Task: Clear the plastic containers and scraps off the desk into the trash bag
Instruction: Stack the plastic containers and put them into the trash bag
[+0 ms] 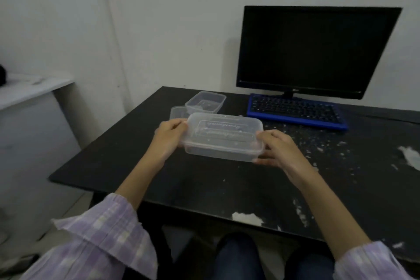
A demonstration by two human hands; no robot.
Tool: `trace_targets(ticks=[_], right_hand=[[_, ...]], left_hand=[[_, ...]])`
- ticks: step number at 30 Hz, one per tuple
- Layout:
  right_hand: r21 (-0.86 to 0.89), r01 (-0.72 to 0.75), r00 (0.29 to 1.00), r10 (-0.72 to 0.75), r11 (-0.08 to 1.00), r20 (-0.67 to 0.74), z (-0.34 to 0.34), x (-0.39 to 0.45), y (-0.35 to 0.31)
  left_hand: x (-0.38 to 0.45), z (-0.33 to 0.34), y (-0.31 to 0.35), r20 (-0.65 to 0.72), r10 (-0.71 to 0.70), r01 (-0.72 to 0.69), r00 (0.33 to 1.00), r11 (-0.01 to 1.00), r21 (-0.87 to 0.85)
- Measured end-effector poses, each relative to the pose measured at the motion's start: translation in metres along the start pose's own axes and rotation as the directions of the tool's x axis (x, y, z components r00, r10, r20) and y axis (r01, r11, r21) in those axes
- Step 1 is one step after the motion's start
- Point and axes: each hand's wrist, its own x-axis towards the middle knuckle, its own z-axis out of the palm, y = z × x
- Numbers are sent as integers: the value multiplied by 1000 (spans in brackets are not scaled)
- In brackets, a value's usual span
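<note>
A clear rectangular plastic container with its lid on point(223, 136) is held above the black desk point(141, 166). My left hand point(169, 135) grips its left end and my right hand point(276, 149) grips its right end. Behind it an open clear container point(205, 102) stands on the desk, with a flat clear lid point(178, 112) lying beside it on the left. White scraps point(246, 218) lie near the front edge, more white scraps point(410, 154) at the right, and small white bits are scattered between. No trash bag is in view.
A dark monitor point(316, 50) stands at the back right with a blue-framed keyboard point(295, 111) in front of it. A white counter point(29, 88) is off to the left beyond a gap. My knees sit under the desk's front edge.
</note>
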Motion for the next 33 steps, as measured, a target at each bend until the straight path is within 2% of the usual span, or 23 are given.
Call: trace_targets(ticks=[6,12,16,19,23,26,28,33], right_hand=[[57,-98,965,81,994,248,63,-54,6],[108,-153,923,103,982,370,126,-99,38],[63,-237,886,189,970,425,162,-114,77],[34,-297,874,257,954,413,174,-111,105],[-13,-364,876,347,931,334,167,-94,137],[-40,-404,878,400,914,264,153,-77,156],[-36,-423,881,420,905,218,143,-66,165],[-26,-404,905,403,915,133,130,-40,186]], left_hand=[[-75,-90,-22,-31,-86,82,996,992,-100],[-146,-164,-57,19,-205,205,979,978,-44],[-180,-194,-87,44,-346,348,937,937,-23],[-188,-190,-110,29,-406,407,913,913,-32],[-174,-153,-159,-141,-526,531,839,847,-4],[-156,-123,-208,-278,-497,552,822,816,173],[-148,-102,-221,-324,-467,563,823,746,355],[-141,-72,-225,-359,-549,655,755,597,464]])
